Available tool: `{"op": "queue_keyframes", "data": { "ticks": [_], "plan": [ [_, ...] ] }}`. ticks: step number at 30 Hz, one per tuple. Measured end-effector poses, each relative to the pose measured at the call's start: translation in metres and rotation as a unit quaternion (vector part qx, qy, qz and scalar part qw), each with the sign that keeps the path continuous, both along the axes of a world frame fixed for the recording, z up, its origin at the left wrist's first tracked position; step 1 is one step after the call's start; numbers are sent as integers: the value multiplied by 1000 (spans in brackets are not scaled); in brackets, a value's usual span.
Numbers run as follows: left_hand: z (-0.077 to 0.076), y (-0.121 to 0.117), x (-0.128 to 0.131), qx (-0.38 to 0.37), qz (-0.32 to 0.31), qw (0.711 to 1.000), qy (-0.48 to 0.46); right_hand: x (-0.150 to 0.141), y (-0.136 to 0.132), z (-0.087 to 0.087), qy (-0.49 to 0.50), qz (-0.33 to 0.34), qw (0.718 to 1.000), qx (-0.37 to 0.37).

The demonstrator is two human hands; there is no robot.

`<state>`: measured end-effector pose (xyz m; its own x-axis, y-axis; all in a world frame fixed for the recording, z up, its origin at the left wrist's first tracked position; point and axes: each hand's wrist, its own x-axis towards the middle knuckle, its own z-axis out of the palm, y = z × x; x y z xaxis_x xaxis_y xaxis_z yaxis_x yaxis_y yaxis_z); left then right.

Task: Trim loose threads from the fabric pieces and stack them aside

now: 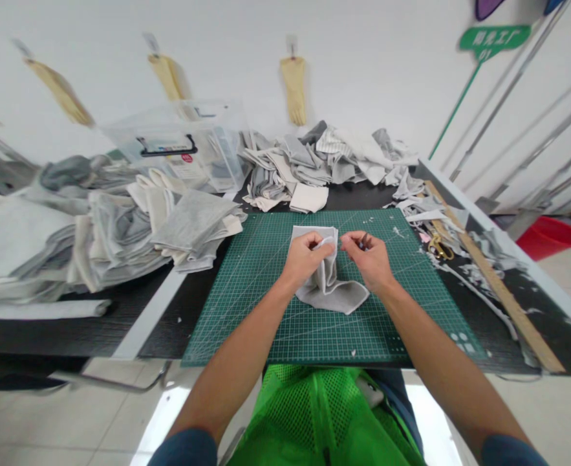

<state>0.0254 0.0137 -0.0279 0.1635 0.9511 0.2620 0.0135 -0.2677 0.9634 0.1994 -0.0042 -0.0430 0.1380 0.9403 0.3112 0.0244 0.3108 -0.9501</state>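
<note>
A light grey piece of cloth lies partly bunched on the green cutting mat, its lower part spread toward me. My left hand is closed on a raised fold of this cloth, pinching it between thumb and fingers. Just right of the cloth, my right hand hovers with thumb and fingertips pinched together. Whatever sits between those fingertips, perhaps something very small, is too fine to make out. A flat grey edge of fabric shows behind my left hand.
Folded grey and cream cloths are heaped at the left. More cloths lie along the back beside a clear plastic box. At the right are a wooden ruler, gold-handled scissors and fabric scraps.
</note>
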Motion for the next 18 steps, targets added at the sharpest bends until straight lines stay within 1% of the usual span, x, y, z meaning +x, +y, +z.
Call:
{"op": "queue_keyframes", "data": {
  "ticks": [4,8,12,18],
  "plan": [
    [-3,3,0,3,12,998,-56,0,0,0,17,-1,1000,1],
    [-3,4,0,-11,-3,993,-115,2,4,-3,41,-10,999,3],
    [-4,4,-2,-24,-10,991,-130,4,5,-4,61,-16,998,7],
    [-5,6,-3,-45,-17,987,-156,4,6,0,93,-30,995,2]
  ]
}}
